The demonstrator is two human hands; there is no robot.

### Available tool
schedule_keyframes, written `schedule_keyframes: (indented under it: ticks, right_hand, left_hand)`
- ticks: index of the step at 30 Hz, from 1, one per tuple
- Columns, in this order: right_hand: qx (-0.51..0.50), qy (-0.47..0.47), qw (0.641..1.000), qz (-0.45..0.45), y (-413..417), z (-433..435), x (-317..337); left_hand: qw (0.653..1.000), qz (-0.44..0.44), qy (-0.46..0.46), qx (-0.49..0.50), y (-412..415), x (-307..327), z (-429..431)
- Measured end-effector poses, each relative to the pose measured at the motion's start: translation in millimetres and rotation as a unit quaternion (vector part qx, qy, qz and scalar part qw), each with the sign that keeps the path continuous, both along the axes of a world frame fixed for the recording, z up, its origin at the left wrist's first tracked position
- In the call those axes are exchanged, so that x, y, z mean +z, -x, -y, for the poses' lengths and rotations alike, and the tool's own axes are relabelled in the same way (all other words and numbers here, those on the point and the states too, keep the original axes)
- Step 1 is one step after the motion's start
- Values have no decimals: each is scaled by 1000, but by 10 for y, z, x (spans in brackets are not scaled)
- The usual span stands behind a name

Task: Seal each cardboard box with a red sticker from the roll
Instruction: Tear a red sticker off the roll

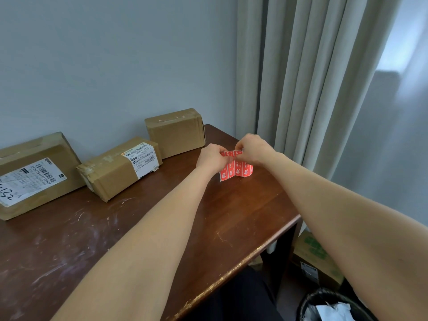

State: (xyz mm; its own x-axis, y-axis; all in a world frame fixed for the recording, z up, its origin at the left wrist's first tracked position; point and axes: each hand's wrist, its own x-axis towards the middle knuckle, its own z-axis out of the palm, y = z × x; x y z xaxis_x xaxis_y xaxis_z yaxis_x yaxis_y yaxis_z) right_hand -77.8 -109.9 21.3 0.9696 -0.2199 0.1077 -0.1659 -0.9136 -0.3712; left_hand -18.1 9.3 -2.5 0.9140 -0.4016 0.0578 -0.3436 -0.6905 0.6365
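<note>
Red sticker strip (236, 171) hangs between my two hands, its top edge pinched from both sides and its lower end loose just above the table (139, 228). My left hand (212, 158) grips the strip's upper left corner, fingers curled in around it. My right hand (253, 148) pinches the upper right edge, fingertips tucked together and knuckles up. The two hands nearly touch over the strip. Just left of the strip and behind it, an upright cardboard box (176, 133) stands against the wall. Farther left of the strip lies a taped second box (120, 167), angled on the tabletop, with a white label wrapped over it. Farthest left of the strip is a large flat box (34, 174) bearing a barcode label and handwriting. Right of the strip hangs a pale curtain (312, 77). Well below and right of the strip, on the floor, sit a green-printed carton (317, 258) and a black bin (335, 306) holding paper.
</note>
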Motion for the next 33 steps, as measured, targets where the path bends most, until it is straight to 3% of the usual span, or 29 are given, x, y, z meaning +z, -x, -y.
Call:
schedule_keyframes:
  ticks: [16, 25, 33]
  right_hand:
    - [-11, 3, 1000, -10, -3, -21, 20]
    - [-10, 0, 1000, -20, -5, -6, 47]
    - [1, -1, 1000, -26, -15, 6, 64]
  left_hand:
    - [999, -38, 1, 19, -1, 60, 57]
    - [986, 116, -109, -41, 65, 131, -29]
    - [964, 225, -132, -43, 133, 85, -23]
